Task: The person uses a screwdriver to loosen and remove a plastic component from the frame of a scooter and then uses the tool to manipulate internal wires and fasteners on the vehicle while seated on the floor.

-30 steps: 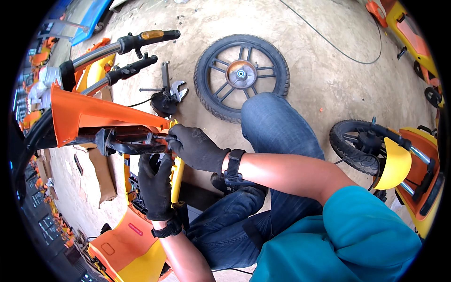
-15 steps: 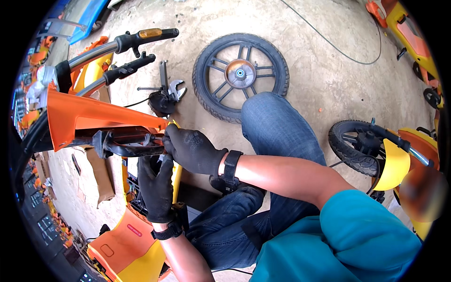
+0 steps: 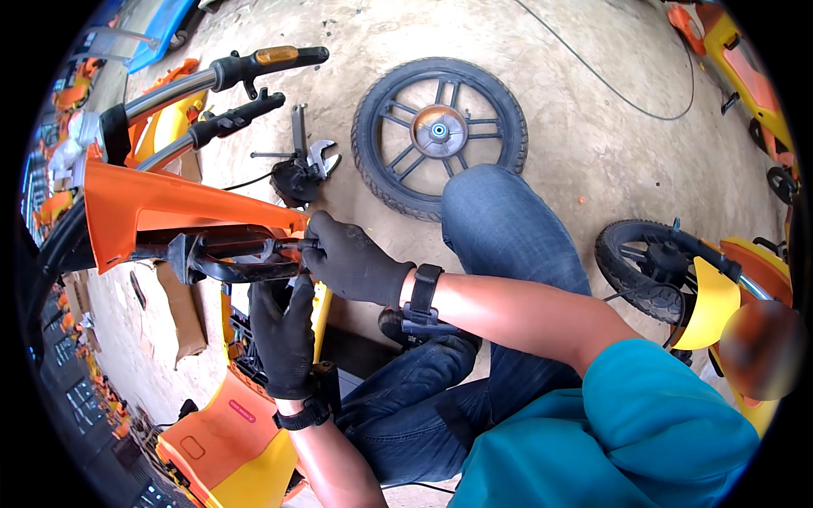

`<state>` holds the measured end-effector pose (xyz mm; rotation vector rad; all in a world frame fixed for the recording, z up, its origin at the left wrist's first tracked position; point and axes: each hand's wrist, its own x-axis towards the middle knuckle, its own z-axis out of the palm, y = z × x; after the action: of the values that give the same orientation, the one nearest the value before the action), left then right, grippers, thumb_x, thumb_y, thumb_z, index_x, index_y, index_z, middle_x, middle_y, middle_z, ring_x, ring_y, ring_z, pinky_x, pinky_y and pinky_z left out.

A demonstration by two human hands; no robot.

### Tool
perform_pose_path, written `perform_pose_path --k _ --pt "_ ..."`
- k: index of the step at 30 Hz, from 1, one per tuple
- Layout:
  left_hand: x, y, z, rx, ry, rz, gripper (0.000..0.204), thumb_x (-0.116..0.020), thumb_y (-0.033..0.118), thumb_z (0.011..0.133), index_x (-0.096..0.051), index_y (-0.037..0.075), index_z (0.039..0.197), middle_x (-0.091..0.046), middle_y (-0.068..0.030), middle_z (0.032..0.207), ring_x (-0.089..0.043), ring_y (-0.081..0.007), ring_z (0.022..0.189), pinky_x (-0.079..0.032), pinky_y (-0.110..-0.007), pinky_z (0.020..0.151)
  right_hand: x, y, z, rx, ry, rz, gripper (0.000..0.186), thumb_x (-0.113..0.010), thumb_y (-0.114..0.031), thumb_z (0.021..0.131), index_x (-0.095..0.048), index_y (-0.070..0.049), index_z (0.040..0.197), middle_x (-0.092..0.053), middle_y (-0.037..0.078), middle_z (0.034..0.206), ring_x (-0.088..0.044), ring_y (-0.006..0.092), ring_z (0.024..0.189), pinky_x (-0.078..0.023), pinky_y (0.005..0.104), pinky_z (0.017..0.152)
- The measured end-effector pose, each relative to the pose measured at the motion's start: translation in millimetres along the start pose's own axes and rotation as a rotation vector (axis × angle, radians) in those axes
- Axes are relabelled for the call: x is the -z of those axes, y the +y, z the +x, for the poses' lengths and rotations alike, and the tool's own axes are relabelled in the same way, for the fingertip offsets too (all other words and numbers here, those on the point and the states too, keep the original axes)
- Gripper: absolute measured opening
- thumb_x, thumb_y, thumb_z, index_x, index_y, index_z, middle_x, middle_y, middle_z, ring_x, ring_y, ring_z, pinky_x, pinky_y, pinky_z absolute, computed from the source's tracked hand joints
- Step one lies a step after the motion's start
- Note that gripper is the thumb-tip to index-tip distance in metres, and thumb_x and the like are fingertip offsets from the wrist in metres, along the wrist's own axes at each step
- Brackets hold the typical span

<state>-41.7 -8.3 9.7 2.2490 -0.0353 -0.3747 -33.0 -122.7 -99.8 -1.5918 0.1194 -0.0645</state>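
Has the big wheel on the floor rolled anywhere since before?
No, the wheel lies in the same spot beside the silver wrench; only the whole view shifted slightly.

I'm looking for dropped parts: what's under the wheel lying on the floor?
Under the wheel, pale floor shows between the spokes. Whatever lies beneath the tyre, spokes and hub is covered, and the knee hides part of the wheel's near side.

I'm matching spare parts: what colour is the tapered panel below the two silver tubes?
The tapered panel is orange, best seen in the head view.
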Motion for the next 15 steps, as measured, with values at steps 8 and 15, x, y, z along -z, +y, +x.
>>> perform_pose_path --k 8,15 --pt "3 -1 -1 0.019 0.019 -0.005 0.031 -0.063 0.007 0.087 -0.056 -0.003 0.115 -0.062 -0.0133 0.106 -0.058 -0.0208 0.097 -0.044 -0.033 0.087 2 -7 -3 0.041 -0.142 -0.235 0.023 -0.056 -0.020 0.093 -0.050 0.001 0.099 -0.061 0.023 0.083 -0.062 0.0375 0.071 -0.049 0.0438 0.063" --pt "1 4 -3 0.031 0.079 -0.197 0.038 -0.062 0.002 0.086 -0.049 -0.003 0.121 -0.062 -0.0117 0.106 -0.060 -0.0153 0.089 -0.048 -0.028 0.077 5 -13 7 -0.342 -0.242 0.173 0.027 -0.060 -0.021 0.092 -0.049 0.002 0.100 -0.060 0.019 0.087 -0.064 0.0320 0.071 -0.050 0.0427 0.064"
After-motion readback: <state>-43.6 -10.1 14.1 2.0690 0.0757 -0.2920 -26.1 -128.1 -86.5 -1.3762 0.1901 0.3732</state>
